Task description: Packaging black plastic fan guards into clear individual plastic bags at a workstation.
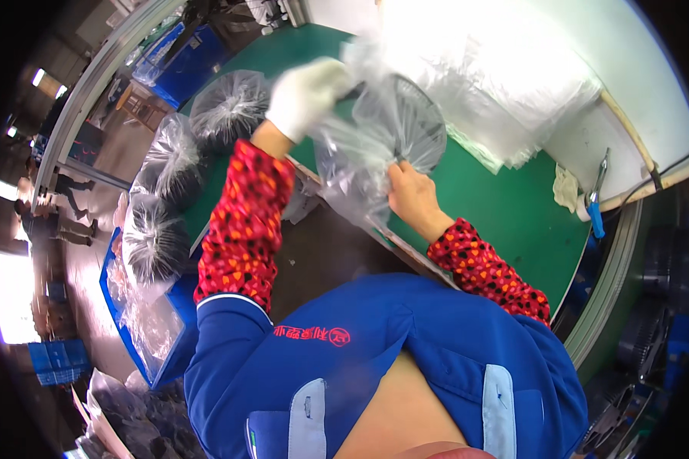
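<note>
We see the left hand [308,96], in a white glove, raised over the green desk [505,206] with its fingers closed on the upper edge of a clear plastic bag [352,164]. The right hand [413,195], bare, grips the lower side of the same bag, fingers pinched on the film just beside a round black grille [406,126]. The grille, a ribbed disc that looks like a fan guard, sits tilted inside or behind the bag; the film is blurred, so we cannot tell how far the disc is enclosed. Both forearms wear red patterned sleeves [245,222] over a blue jacket [383,359]. Behind the grille, a stack of clear plastic bags [490,84] lies on the desk, touching the far white surface. To the left of the left forearm, three bagged grilles [176,164] stand in a row, running from the desk edge down toward a blue crate [149,336] that holds more clear film. At the right edge of the desk, well apart from both hands, a pair of pliers with blue handles [595,200] rests beside a crumpled white cloth [566,190].
</note>
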Demonstrator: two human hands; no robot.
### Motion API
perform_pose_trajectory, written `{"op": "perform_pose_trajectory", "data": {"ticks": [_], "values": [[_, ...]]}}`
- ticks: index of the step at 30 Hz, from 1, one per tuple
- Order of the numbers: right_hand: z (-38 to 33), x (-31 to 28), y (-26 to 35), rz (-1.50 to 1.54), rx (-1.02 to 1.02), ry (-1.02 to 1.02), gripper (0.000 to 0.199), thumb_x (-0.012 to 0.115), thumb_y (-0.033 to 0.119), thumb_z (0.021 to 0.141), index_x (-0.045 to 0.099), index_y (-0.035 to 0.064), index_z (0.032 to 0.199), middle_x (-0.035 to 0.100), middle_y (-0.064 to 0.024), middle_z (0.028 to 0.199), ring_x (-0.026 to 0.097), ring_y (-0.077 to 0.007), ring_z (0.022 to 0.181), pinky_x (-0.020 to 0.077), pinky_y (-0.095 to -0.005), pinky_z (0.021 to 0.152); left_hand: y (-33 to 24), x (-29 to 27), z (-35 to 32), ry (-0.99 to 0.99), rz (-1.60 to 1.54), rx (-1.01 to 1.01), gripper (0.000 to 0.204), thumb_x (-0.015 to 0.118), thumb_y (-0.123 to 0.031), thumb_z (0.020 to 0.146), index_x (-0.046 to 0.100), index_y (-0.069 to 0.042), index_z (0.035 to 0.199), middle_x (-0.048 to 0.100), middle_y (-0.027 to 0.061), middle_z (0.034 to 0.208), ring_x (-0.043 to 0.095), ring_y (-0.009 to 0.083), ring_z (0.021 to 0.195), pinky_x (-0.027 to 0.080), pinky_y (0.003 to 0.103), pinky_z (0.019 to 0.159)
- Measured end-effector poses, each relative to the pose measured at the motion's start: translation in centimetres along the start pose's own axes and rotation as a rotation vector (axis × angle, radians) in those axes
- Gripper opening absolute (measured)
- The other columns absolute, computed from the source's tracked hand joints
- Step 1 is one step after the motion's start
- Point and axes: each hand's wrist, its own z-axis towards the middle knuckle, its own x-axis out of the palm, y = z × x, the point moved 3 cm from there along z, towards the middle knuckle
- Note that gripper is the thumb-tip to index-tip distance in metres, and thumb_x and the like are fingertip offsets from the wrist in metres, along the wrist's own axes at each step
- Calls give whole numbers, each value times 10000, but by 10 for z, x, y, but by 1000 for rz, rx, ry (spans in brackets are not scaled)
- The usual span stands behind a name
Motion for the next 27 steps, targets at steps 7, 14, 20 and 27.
{"op": "perform_pose_trajectory", "data": {"ticks": [7, 14, 20, 27], "values": [[19, 10, -12, 15, 70, 162, 158, 541, 130, 745, 605, 13, 831, 615, -212, 839, 610, -381, 759, 490, -469, 639, -28, 96, -72, 297, 70, 52, 124, 562, -84, 744, 621, -74, 853, 606, 109, 769, 590, 305, 732, 464, 395, 668], [11, -5, -20, 302, 26, 194, 289, 676, 191, 684, 614, -16, 877, 615, -210, 853, 611, -362, 784, 497, -402, 710, -17, 109, -103, 215, 12, 60, 184, 576, -100, 765, 622, -88, 943, 605, 111, 833, 558, 313, 793, 452, 385, 718], [-2, -35, -44, 239, -20, 33, 310, 688, 138, 698, 620, 30, 981, 635, -138, 841, 641, -254, 744, 495, -351, 666, -34, 117, -102, 380, 163, 19, 299, 650, -312, 670, 611, -90, 867, 588, 78, 816, 507, 304, 803, 427, 413, 695], [65, -81, -50, 230, -204, -444, 271, 658, 107, 730, 602, 42, 988, 647, -91, 868, 602, -250, 724, 469, -365, 649, -33, 135, -95, 597, 454, -45, 343, 653, -360, 664, 630, -114, 902, 591, 49, 860, 489, 286, 919, 399, 404, 765]]}}
